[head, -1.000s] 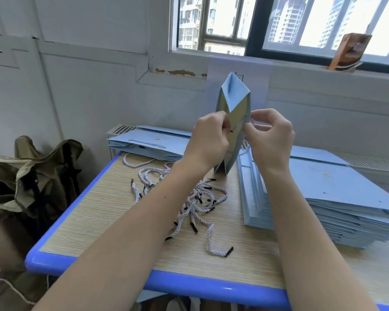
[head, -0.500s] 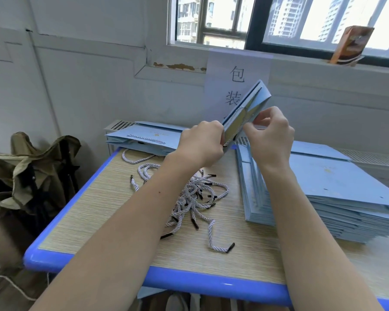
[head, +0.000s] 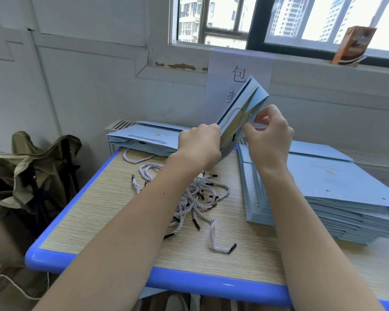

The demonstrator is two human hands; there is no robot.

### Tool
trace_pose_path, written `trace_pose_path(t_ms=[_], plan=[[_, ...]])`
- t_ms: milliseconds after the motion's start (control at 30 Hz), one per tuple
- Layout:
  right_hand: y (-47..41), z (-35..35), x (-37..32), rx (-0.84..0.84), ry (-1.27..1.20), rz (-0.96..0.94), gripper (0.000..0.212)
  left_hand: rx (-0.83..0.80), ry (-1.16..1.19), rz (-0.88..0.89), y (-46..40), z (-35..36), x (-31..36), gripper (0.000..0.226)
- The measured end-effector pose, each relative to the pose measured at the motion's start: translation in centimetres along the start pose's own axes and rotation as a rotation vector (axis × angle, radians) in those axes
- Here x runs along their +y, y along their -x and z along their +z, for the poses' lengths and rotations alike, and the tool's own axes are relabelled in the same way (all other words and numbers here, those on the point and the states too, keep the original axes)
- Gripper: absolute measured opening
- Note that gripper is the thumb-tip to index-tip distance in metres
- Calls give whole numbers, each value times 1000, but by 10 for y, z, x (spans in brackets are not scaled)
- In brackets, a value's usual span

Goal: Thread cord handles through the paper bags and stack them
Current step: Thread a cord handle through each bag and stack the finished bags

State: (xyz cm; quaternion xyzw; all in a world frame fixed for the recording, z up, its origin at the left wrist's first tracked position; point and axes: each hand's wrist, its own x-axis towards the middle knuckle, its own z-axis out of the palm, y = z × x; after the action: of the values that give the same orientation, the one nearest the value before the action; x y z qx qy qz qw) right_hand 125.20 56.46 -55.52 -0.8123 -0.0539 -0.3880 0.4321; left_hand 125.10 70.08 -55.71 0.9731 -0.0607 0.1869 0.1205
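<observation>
Done bags (head: pixel 144 140) w/ handles lie at table's (head: pixel 94 223) 11 o'clock. Loose cords (head: pixel 195 196) heaped mid-table. Your left hand (head: pixel 200 147) grips the tilted bag (head: pixel 243 113) at its lower edge, fingers curled round it. Your right hand (head: pixel 270 135) pinches at the bag's 4 o'clock side; can't tell if cord is in the pinch. Unthreaded stack (head: pixel 337 194) sits at 3 o'clock.

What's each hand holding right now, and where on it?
Both hold one blue paper bag, tilted above the table. The left hand grips its lower near edge; the right hand pinches at the bag's open side, where a cord may be, though that is unclear.
</observation>
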Motion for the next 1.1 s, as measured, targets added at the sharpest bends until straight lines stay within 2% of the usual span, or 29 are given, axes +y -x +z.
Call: trace_pose_path(t_ms=[233, 433, 533, 700, 967, 1100], plan=[[0, -2, -3, 12, -19, -19, 13, 85, 163, 5, -3, 3, -2, 11], [1, 0, -5, 3, -38, -51, 14, 202, 523, 56, -8, 8, 0, 35], [2, 1, -6, -1, -53, -70, 16, 229, 630, 62, -11, 13, -1, 36], [4, 3, -10, -5, -68, -110, 12, 299, 640, 43, -12, 22, -4, 27], [8, 9, -14, -14, -69, -168, 14, 385, 535, -42, -9, 23, -3, 24], [7, 8, -14, -71, -130, -85, 16, 364, 678, 11, -13, 21, -5, 17]])
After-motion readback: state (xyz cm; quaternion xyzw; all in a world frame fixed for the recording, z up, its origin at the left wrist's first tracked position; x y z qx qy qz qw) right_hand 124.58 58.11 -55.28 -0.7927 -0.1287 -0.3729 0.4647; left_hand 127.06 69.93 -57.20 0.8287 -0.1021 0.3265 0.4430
